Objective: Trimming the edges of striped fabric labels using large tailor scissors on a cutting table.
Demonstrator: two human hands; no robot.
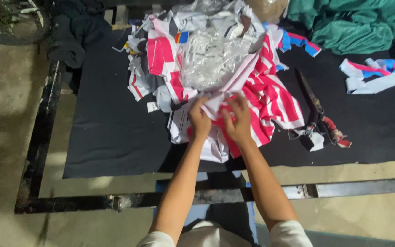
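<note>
Nearest the camera are two white short sleeves and bare forearms, converging on one point at the near edge of a heap of cloth. The left hand (199, 120) and the right hand (237, 122) are both closed, fingers curled, pinching a fold of the pink-and-white striped fabric (270, 98). The two grips sit just beside each other on the same fold, which suggests the cloth is being held taut between them or drawn apart from the heap.

The striped fabric spreads away from the grip, mainly up and to the right of it. Directly beyond the grip, resting on top of the heap, lies a crumpled clear plastic bag (209, 61). Left of and beyond the grip are white and grey cloth pieces (145, 82). Right of the grip, near but apart from it, a pair of large shears (314, 107) lies flat with handles toward the person, within reach of the right hand. Farther right lies a separate strip of white, pink and blue cloth (373, 75); beyond it, a bundle of green fabric (353, 25).

The work surface is a black cloth-covered table (110, 132), with a dark metal frame (42, 137) bordering it. Below is a worn concrete floor (1, 128). Lighting is dim and uneven.
</note>
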